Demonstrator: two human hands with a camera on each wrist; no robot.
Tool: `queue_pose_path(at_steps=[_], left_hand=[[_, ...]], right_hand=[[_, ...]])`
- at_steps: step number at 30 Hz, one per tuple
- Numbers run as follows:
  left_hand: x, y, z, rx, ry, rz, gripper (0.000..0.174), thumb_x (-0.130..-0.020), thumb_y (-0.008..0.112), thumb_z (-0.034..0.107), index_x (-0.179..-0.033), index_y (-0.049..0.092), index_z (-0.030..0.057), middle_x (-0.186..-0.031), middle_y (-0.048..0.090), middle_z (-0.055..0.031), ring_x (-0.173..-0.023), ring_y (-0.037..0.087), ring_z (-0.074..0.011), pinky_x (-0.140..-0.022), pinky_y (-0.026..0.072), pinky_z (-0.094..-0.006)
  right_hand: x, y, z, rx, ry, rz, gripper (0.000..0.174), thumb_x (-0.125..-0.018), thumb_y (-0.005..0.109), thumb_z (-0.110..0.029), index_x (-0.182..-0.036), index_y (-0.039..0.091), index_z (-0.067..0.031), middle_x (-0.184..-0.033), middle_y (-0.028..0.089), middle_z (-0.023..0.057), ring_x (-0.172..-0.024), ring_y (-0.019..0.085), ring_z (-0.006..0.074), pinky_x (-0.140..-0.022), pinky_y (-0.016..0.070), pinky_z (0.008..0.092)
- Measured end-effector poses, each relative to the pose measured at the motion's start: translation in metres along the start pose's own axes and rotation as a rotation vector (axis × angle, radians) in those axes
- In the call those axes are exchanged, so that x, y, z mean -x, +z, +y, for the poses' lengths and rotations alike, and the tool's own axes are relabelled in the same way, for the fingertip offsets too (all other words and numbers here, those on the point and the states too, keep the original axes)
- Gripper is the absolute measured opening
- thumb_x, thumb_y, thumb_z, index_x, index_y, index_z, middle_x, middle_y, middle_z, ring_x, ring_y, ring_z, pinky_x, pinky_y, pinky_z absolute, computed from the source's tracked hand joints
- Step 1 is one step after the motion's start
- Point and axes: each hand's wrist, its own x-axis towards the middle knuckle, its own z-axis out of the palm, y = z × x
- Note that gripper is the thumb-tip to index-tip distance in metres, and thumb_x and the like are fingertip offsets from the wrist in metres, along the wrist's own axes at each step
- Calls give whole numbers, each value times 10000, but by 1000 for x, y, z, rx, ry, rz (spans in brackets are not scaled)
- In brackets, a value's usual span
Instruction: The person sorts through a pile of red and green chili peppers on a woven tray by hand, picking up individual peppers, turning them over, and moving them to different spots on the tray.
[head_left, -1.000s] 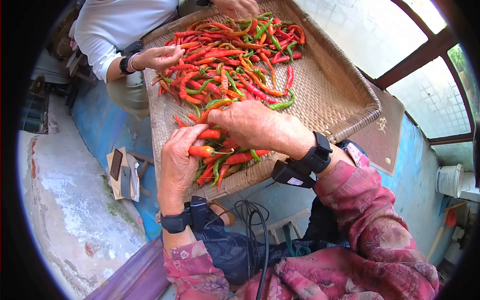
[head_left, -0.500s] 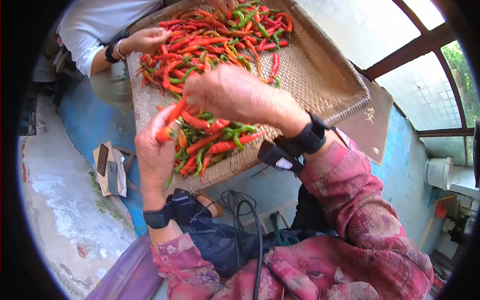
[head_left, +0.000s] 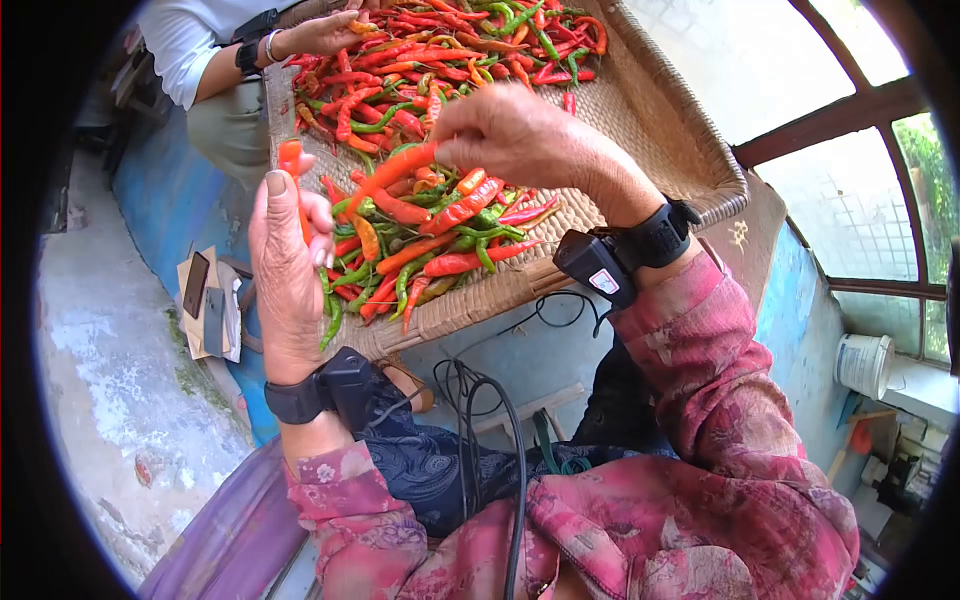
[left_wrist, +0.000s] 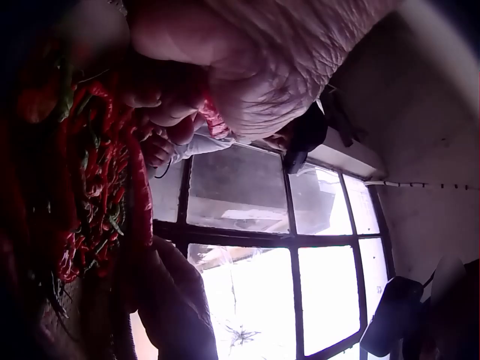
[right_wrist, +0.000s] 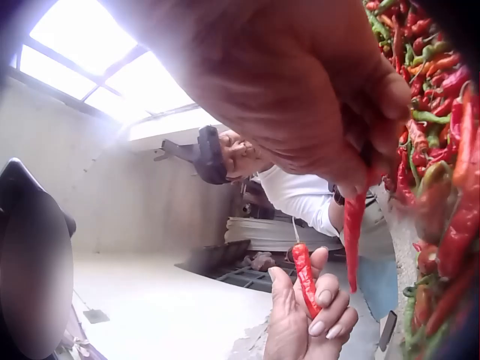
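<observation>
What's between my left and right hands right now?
In the head view, the long red chili pinched by your right hand reaches toward your left hand and its orange chili, above the chili pile in the woven tray.

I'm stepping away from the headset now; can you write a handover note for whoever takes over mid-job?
Left hand: raised by the woven tray, grips one red chili upright.
Right hand: pinches a second red chili by one end above the near pile.
The tray holds the near pile and a larger far heap, where another person's hand reaches.
Done: two chilies lifted out.
Left: probably everything on the tray.
</observation>
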Motion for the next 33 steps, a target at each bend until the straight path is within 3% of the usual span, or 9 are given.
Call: queue_pose_path(at_steps=[11, 15, 18, 21, 23, 25, 26, 27, 33], left_hand=[[-2, -5, -11, -92, -83, -133, 315, -952, 460, 249, -1138, 509, 1, -783, 527, 5, -645, 456, -42, -607, 390, -172], [-1, -2, -12, -137, -79, -130, 328, -929, 465, 177, -1205, 507, 6, -855, 544, -10, -708, 474, -50, -673, 412, -190], [-1, 2, -12, -150, -48, -143, 320, -934, 470, 183, -1206, 514, 21, -870, 571, -12, -695, 484, -43, -652, 416, -187], [3, 7, -5, -147, -95, -243, 320, -930, 498, 212, -1195, 517, 34, -876, 579, -10, -675, 484, -33, -611, 396, -165], [2, 9, -10, -152, -91, -248, 294, -925, 524, 227, -1160, 549, 53, -837, 591, -1, -615, 468, -23, -560, 378, -159], [0, 9, -13, -224, -129, -323, 279, -911, 555, 222, -1127, 569, 46, -792, 591, 6, -574, 453, -20, -528, 366, -154], [1, 10, -15, -200, -134, -325, 256, -899, 580, 224, -1082, 595, 45, -748, 586, 12, -555, 446, -18, -506, 354, -150], [2, 11, -14, -205, -133, -326, 256, -899, 580, 224, -1082, 595, 45, -748, 586, 12, -555, 446, -18, -506, 354, -150], [-1, 7, -15, -249, -129, -321, 224, -870, 627, 241, -982, 614, 47, -717, 575, 19, -539, 425, -9, -489, 341, -155]], right_hand=[[4, -18, 1, -316, 138, -202, 219, -820, 603, -181, -911, 656, 12, -693, 616, 47, -610, 575, 97, -553, 478, 255], [-6, -20, 24, -876, 149, 326, 283, -893, 589, -209, -1055, 605, 23, -783, 591, 17, -688, 569, 67, -597, 478, 196], [-12, -17, 38, -830, 236, 692, 452, -903, 564, -189, -1255, 443, 68, -912, 592, 71, -723, 591, 99, -630, 514, 231], [-10, -2, 41, -216, 115, 520, 398, -881, 566, -149, -1227, 495, 34, -832, 605, 35, -707, 567, 68, -607, 486, 221], [-4, 5, 10, -168, 110, 319, 355, -821, 606, -177, -1116, 582, 20, -876, 670, 154, -792, 654, 213, -722, 516, 341], [-2, 18, -5, -350, 45, 222, 311, -822, 602, -184, -1072, 606, 1, -860, 664, 154, -797, 656, 250, -736, 508, 337], [1, 22, -10, -379, 8, 164, 307, -880, 598, -188, -1122, 586, 0, -867, 646, 65, -744, 592, 108, -651, 486, 268], [-2, 24, -11, -259, -144, 140, 288, -885, 591, -215, -1084, 609, -7, -891, 659, 80, -766, 607, 133, -673, 491, 298], [-1, 12, -10, -339, -72, -160, 290, -864, 628, -280, -958, 652, -7, -810, 660, 63, -739, 614, 136, -672, 491, 295]])
